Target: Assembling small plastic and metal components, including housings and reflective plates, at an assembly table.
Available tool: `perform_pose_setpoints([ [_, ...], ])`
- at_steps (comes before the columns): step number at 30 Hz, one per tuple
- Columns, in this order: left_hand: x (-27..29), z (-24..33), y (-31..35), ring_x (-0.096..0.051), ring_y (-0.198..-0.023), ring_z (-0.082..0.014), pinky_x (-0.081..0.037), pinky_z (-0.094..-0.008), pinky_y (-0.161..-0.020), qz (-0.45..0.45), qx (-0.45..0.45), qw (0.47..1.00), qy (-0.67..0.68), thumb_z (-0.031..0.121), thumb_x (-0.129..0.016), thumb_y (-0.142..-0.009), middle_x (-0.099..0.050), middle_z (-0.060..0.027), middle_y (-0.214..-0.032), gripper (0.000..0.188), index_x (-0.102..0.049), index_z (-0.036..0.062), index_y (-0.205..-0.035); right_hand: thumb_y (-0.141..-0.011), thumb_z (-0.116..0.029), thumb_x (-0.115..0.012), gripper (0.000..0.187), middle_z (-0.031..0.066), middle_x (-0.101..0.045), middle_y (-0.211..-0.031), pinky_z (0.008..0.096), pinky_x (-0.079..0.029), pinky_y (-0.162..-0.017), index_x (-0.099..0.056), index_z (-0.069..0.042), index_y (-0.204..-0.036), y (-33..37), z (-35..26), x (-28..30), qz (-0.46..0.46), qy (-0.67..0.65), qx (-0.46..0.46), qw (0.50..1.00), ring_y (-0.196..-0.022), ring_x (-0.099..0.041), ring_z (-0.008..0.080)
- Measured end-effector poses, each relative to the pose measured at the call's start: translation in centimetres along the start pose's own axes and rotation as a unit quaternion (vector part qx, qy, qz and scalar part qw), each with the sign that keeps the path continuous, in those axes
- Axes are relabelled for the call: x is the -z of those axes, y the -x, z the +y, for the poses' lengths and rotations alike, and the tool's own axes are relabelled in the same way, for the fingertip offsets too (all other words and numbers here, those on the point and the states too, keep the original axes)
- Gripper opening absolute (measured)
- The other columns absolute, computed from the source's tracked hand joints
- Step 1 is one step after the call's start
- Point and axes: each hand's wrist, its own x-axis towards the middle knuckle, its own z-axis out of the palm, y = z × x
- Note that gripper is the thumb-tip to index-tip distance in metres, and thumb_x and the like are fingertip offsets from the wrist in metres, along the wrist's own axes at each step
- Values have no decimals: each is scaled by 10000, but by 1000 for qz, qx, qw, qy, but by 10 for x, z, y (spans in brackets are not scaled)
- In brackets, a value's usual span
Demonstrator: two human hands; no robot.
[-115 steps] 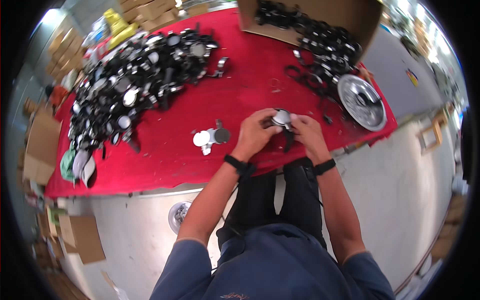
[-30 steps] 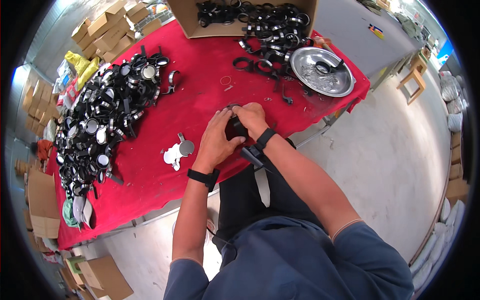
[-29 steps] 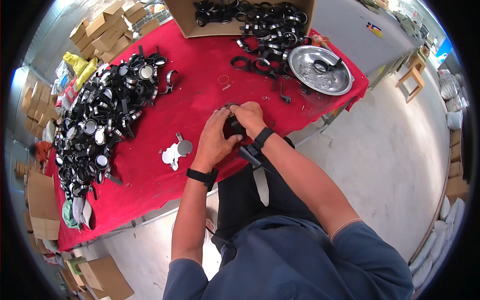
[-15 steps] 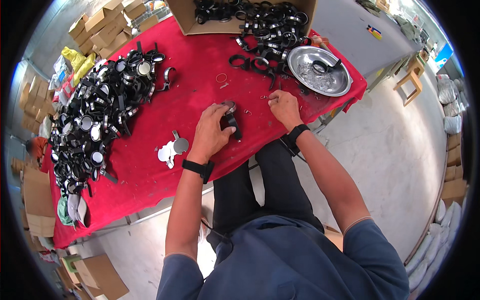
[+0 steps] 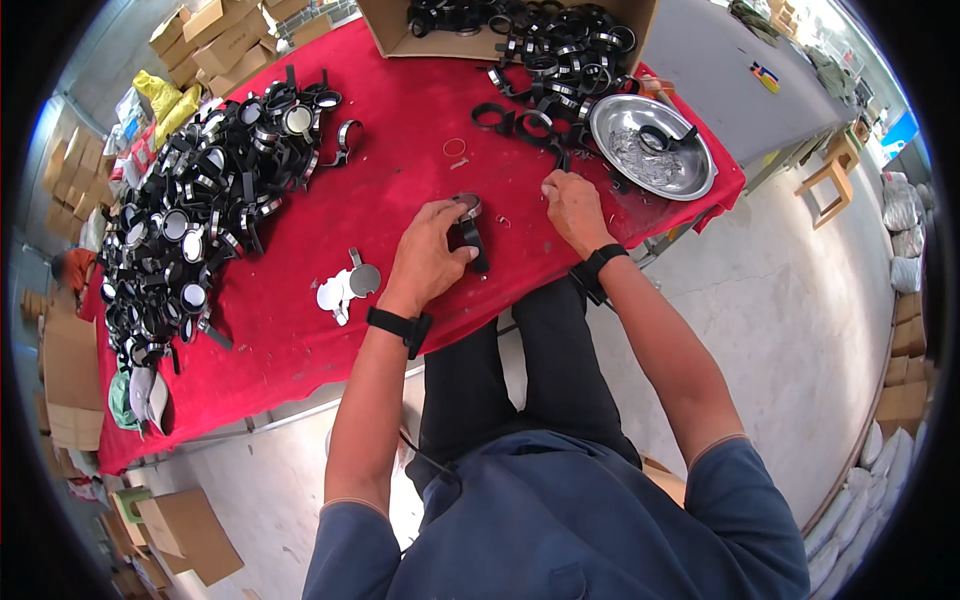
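My left hand [image 5: 432, 258] is closed around a black-strapped piece with a round silver-rimmed ring [image 5: 468, 206], pressing it on the red cloth. Its black strap points toward the table's front edge. To the right, my right hand [image 5: 577, 212] rests low over the cloth, thumb and fingers pinched together; whatever is between them is too small to make out. Small metal clips [image 5: 503, 221] lie between the hands. Left of my left hand are several round white and grey discs with tabs [image 5: 345, 287]. Beyond my right hand stands a silver metal dish [image 5: 703, 182] holding many small clear or metallic bits and one black ring.
A large heap of black-strapped round pieces [image 5: 190, 215] covers the table's left side. At the back, a cardboard box [image 5: 385, 35] spills similar black rings [image 5: 560, 75]. A rubber band [image 5: 455, 148] lies mid-cloth. Beyond stands a grey table [image 5: 710, 60] and a wooden stool [image 5: 828, 185].
The whole view has shifted slightly, so the table's things appear a little to the right. Both hands keep nearly the same places and grips.
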Motion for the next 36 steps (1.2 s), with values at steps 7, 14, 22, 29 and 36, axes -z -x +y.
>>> perform_pose_setpoints([
  [7,7,-8,-4,-655,-1300,-405,-535,-448,-1122,-2,-17,1000,10,45,-874,-784,-663,-194,-1420,669,-678,48,-1424,-1054,-46,-644,121,147,-782,-1025,338,-601,-667,-710,7,-1140,9,-56,15,-134,-400,-230,877,-856,-787,236],
  [14,6,-14,-8,-652,-1302,-405,-520,-457,-1134,-6,-26,999,21,59,-844,-823,-685,-199,-1397,618,-682,54,-1419,-1064,-42,-649,149,105,-794,-1020,284,-598,-665,-721,25,-1175,14,-85,0,-139,-445,-228,855,-875,-787,166],
  [22,10,-23,-13,-645,-1326,-404,-526,-452,-1135,-35,-24,999,7,67,-740,-941,-675,-219,-1428,456,-700,7,-1391,-937,-25,-729,147,147,-772,-964,385,-595,-789,-810,-14,-1059,28,-104,-18,0,-268,13,963,-894,-772,302],
  [29,6,-26,-14,-653,-1319,-399,-531,-448,-1128,-29,-31,999,20,79,-726,-963,-685,-234,-1414,413,-717,-2,-1368,-910,29,-734,156,146,-782,-1001,393,-617,-828,-810,-20,-1037,29,-110,-28,53,-204,106,972,-936,-772,319],
  [36,4,-27,-20,-690,-1243,-408,-532,-459,-1117,6,-45,999,25,82,-690,-980,-750,-239,-1279,306,-779,-20,-1254,-942,-25,-693,125,122,-774,-981,422,-632,-801,-792,-50,-1012,29,-110,-36,101,-161,177,966,-918,-769,332],
])
